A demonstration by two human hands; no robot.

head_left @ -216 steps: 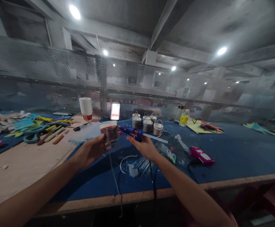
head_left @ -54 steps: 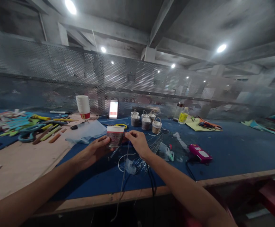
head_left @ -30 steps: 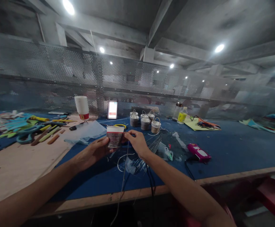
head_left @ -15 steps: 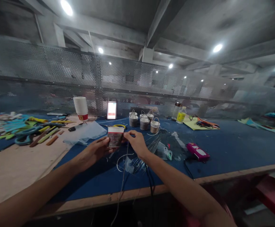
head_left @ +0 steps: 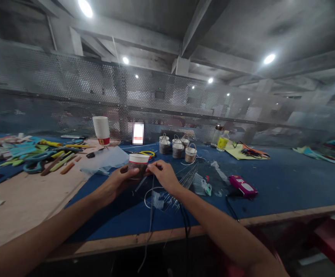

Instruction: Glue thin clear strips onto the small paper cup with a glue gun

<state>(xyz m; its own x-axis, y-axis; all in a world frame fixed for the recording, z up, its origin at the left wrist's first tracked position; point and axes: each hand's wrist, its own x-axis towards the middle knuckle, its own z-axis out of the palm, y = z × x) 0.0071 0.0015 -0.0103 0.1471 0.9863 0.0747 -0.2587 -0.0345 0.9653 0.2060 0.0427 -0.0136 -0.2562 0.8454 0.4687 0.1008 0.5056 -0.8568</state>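
Note:
A paper cup [head_left: 139, 158] with a white rim and a red band has dark brown cord wound round its lower part. My left hand [head_left: 118, 181] is closed around it, thumb across the front. At the cup's right side my right hand [head_left: 164, 173] pinches a thin grey-brown cord [head_left: 151, 219], which hangs down over the table edge. Behind them stand several small cord-wrapped cups with handles, among them a grey one [head_left: 178, 150] and a lighter brown one [head_left: 190, 154]. Yellow-handled scissors [head_left: 148, 154] lie just behind the held cup.
A stack of white paper cups [head_left: 100, 129] stands at the back left, near a lit phone [head_left: 138, 134]. Blue scissors [head_left: 34, 163] and tools lie left. Thin wires [head_left: 181, 186], a magenta device [head_left: 243, 187] and a yellow-labelled bottle [head_left: 222, 141] are to the right.
The cup has dropped slightly and turned in my left hand, whose thumb now crosses its front. My right hand keeps its pinch beside the cup. The whole view has shifted a little.

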